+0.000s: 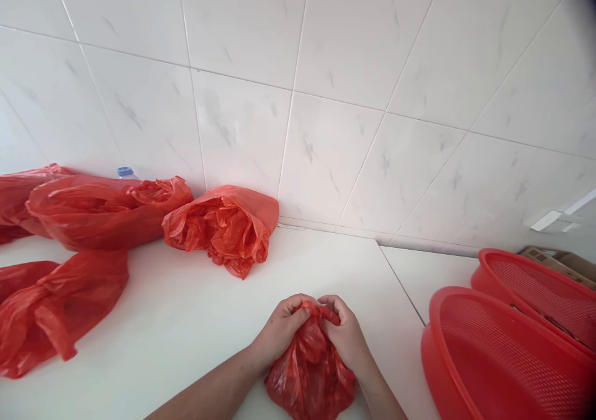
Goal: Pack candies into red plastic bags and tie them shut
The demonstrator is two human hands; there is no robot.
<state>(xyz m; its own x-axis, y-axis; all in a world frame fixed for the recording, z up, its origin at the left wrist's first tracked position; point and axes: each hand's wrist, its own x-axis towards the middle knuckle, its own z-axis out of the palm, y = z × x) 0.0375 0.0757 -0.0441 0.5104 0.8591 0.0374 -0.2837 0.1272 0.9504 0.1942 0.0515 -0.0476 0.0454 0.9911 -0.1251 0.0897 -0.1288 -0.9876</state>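
So yeah, left hand (280,328) and right hand (348,334) are close together, both pinching the bunched top of a red plastic bag (311,373) on the white worktop (186,333), left of some red baskets (433,364).

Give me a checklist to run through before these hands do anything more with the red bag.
1. Left hand gripping the red bag near its gathered top: ok.
2. Right hand gripping it there too: ok.
3. Top knotted: cannot tell; fingers partly cover it.
4. Contents known: cannot tell through the plastic.
5. Nearest red basket apart from the hands: ok.
6. Crumpled bag by the wall apart from them: ok.
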